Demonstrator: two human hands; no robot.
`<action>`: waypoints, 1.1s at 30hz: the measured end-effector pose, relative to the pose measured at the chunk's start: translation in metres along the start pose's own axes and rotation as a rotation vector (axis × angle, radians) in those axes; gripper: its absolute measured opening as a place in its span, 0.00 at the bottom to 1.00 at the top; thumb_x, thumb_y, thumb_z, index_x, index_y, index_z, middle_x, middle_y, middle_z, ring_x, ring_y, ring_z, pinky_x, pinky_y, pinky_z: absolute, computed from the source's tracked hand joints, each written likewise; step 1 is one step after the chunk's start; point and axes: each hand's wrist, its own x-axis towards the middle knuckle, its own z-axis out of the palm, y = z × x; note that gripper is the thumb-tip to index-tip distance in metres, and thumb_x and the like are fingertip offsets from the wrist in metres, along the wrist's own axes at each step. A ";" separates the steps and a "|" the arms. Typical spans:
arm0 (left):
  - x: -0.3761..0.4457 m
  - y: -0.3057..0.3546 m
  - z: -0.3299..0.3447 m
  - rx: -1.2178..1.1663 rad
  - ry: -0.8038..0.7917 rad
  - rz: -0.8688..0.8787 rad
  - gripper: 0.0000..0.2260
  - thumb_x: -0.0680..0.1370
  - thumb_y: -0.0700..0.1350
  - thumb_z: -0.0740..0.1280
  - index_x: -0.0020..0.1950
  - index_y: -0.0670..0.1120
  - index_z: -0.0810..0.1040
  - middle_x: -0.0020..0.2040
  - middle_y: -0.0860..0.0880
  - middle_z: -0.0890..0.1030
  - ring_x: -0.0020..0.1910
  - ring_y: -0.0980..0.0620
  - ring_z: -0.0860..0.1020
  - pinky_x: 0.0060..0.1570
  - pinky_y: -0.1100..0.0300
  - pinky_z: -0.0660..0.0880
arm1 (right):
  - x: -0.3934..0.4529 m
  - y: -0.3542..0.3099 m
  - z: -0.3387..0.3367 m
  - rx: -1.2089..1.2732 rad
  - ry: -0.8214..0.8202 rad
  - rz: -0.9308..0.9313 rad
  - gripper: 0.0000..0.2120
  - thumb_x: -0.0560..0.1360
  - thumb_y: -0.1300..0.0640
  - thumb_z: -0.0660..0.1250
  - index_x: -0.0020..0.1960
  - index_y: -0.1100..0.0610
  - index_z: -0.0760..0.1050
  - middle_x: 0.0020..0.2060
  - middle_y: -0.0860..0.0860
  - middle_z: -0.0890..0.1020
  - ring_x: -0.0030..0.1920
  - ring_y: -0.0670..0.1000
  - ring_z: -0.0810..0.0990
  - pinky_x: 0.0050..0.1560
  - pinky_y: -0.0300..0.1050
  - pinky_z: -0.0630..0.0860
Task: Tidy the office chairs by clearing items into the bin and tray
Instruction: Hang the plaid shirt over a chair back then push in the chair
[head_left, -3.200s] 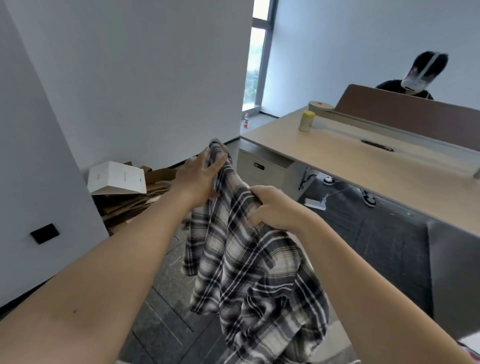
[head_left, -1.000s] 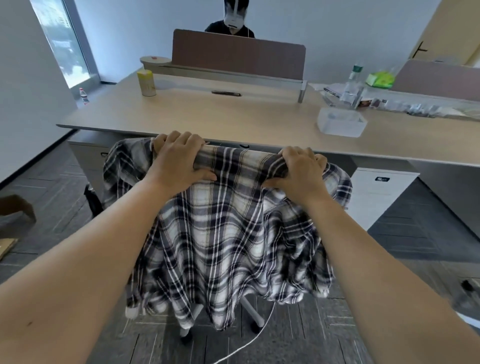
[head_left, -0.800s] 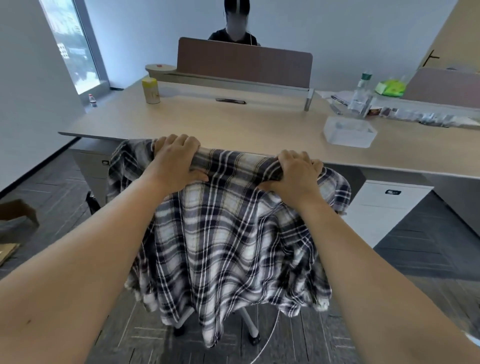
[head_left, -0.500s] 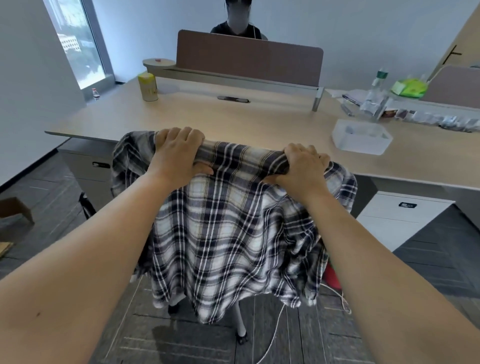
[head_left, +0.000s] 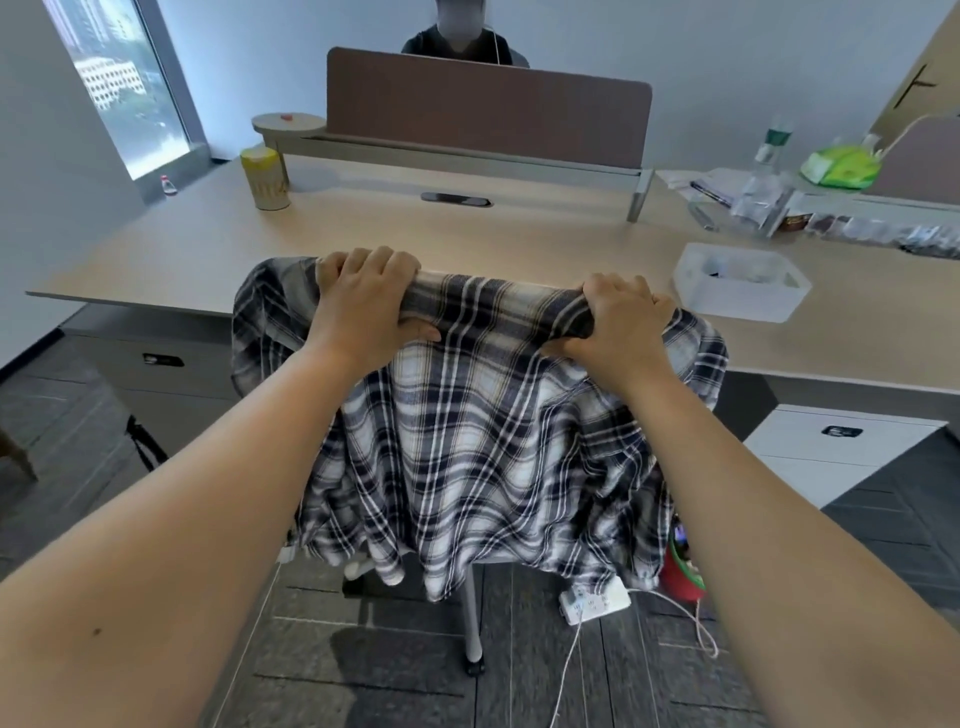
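Observation:
A black-and-white plaid shirt (head_left: 467, 441) is draped over the back of an office chair, hiding the backrest. Only the chair's base and a caster (head_left: 474, 660) show below the hem. My left hand (head_left: 366, 301) grips the top edge of the chair back through the shirt, fingers curled over it. My right hand (head_left: 618, 322) grips the same edge further right, bunching the cloth. A clear plastic tray (head_left: 743, 306) with small items stands on the desk to the right. A red bin (head_left: 680, 571) peeks out on the floor behind the shirt's right hem.
The long wooden desk (head_left: 519, 244) stands just beyond the chair, with a yellow canister (head_left: 265, 176), a water bottle (head_left: 763, 171) and clutter at the right. A person sits behind the brown divider (head_left: 488, 104). A white power strip (head_left: 592, 603) and cable lie on the floor.
Earlier I held the shirt up in both hands near the wall. Since then it lies over the chair back. In the last second the chair and my hands have come closer to the desk.

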 end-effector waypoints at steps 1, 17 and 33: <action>0.007 -0.002 0.001 -0.004 -0.004 0.000 0.27 0.68 0.53 0.70 0.60 0.39 0.68 0.60 0.39 0.72 0.62 0.40 0.66 0.64 0.50 0.59 | 0.006 0.000 0.002 -0.001 0.000 0.002 0.22 0.67 0.42 0.69 0.45 0.54 0.60 0.45 0.49 0.66 0.60 0.56 0.67 0.62 0.53 0.60; 0.083 -0.009 0.031 -0.058 -0.019 0.049 0.26 0.70 0.51 0.69 0.60 0.39 0.67 0.61 0.40 0.70 0.62 0.40 0.65 0.63 0.51 0.59 | 0.088 0.024 0.017 -0.033 0.057 0.052 0.23 0.69 0.49 0.70 0.58 0.60 0.69 0.56 0.56 0.74 0.60 0.57 0.66 0.61 0.51 0.60; 0.056 0.082 0.007 -0.273 0.005 0.267 0.17 0.76 0.44 0.62 0.63 0.40 0.70 0.61 0.41 0.75 0.60 0.41 0.72 0.59 0.50 0.68 | 0.009 0.046 -0.028 0.208 0.228 0.210 0.12 0.74 0.58 0.64 0.55 0.64 0.75 0.54 0.60 0.79 0.56 0.58 0.76 0.51 0.44 0.69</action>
